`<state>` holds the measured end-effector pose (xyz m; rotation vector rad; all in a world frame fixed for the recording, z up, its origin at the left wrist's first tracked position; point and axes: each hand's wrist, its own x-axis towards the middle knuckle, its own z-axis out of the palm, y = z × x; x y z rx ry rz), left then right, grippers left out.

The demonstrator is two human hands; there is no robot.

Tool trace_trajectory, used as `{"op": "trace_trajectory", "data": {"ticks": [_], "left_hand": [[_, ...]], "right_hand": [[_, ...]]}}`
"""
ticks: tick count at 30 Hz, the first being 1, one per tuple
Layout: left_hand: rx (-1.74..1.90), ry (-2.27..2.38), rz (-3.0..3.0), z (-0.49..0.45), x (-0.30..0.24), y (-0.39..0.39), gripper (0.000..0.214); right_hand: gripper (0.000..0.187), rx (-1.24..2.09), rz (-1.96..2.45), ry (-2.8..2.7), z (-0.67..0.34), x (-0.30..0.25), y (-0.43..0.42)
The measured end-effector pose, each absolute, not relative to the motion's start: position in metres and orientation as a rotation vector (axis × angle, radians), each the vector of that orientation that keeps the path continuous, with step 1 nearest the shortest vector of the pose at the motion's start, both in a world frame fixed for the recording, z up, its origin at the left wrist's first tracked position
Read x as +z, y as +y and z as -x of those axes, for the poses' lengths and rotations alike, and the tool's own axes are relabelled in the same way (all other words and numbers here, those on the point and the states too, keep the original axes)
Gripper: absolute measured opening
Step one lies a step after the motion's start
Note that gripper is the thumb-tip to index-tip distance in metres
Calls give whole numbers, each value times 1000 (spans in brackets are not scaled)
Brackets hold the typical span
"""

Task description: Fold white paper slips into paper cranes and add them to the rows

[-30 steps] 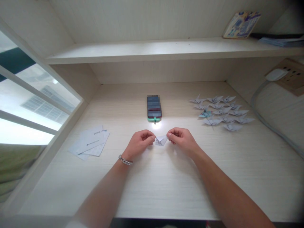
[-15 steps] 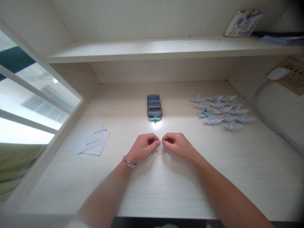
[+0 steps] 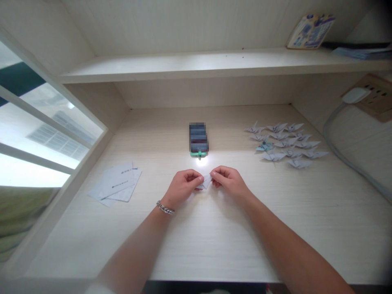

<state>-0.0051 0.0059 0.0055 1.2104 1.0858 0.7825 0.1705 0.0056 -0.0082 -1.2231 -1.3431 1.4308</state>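
Note:
A small folded piece of white paper [image 3: 206,182] is held just above the desk, between my two hands. My left hand [image 3: 184,185] pinches its left side between thumb and fingers; a chain bracelet [image 3: 165,208] circles that wrist. At the paper's upper right corner, the thumb and forefinger of my right hand [image 3: 229,181] are closed on it. Part of the paper is hidden behind the fingers. Beyond the hands lies a phone [image 3: 198,138] with a green-edged base and a bright light at its near end.
Several folded paper cranes [image 3: 286,143], one of them bluish, stand at the right of the desk. Loose paper sheets [image 3: 118,183] lie at the left. A cable [image 3: 329,126] runs from a wall socket [image 3: 375,98] along the right side. A shelf [image 3: 183,65] spans the back.
The hands have risen slightly and turned the paper, so more of its face shows. My right hand has moved up to the paper's upper right corner.

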Motion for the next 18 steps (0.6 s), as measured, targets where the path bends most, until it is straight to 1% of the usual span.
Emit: {"op": "trace_trajectory", "data": {"ticks": [4, 8, 18], "left_hand": [[733, 1019, -1219, 8, 7, 6, 24], [735, 971, -1356, 11, 8, 6, 38], [726, 1064, -1560, 4, 3, 1, 35]], "right_hand": [[28, 1402, 1250, -1274, -171, -12, 7], [30, 1370, 1273, -1254, -174, -13, 9], [29, 1320, 1263, -1219, -170, -14, 7]]}}
